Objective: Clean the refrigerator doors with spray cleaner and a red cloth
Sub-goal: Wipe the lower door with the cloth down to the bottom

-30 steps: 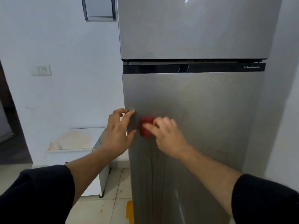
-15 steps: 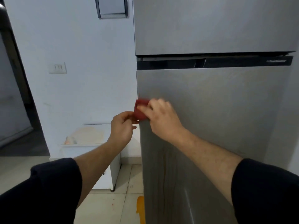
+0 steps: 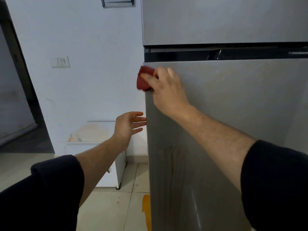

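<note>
A grey two-door refrigerator fills the right side; its lower door (image 3: 233,100) sits under a black band, the upper door (image 3: 216,20) above it. My right hand (image 3: 166,87) presses a bunched red cloth (image 3: 143,78) against the lower door's top left corner, the cloth overhanging the left edge. My left hand (image 3: 128,125) hovers lower down, fingers spread, fingertips just at the door's left edge, holding nothing. Brownish drip streaks (image 3: 171,172) run down the lower door. No spray cleaner is visible.
A white wall with a switch plate (image 3: 60,62) lies left of the fridge. A low white cabinet (image 3: 100,164) stands against it beside the fridge. A dark doorway (image 3: 15,97) opens at far left. An orange mark (image 3: 146,207) is on the tiled floor.
My right hand has carried the red cloth up and left, from mid-door to the lower door's top left corner. My left hand has let go of the door edge, dropped lower and spread its fingers.
</note>
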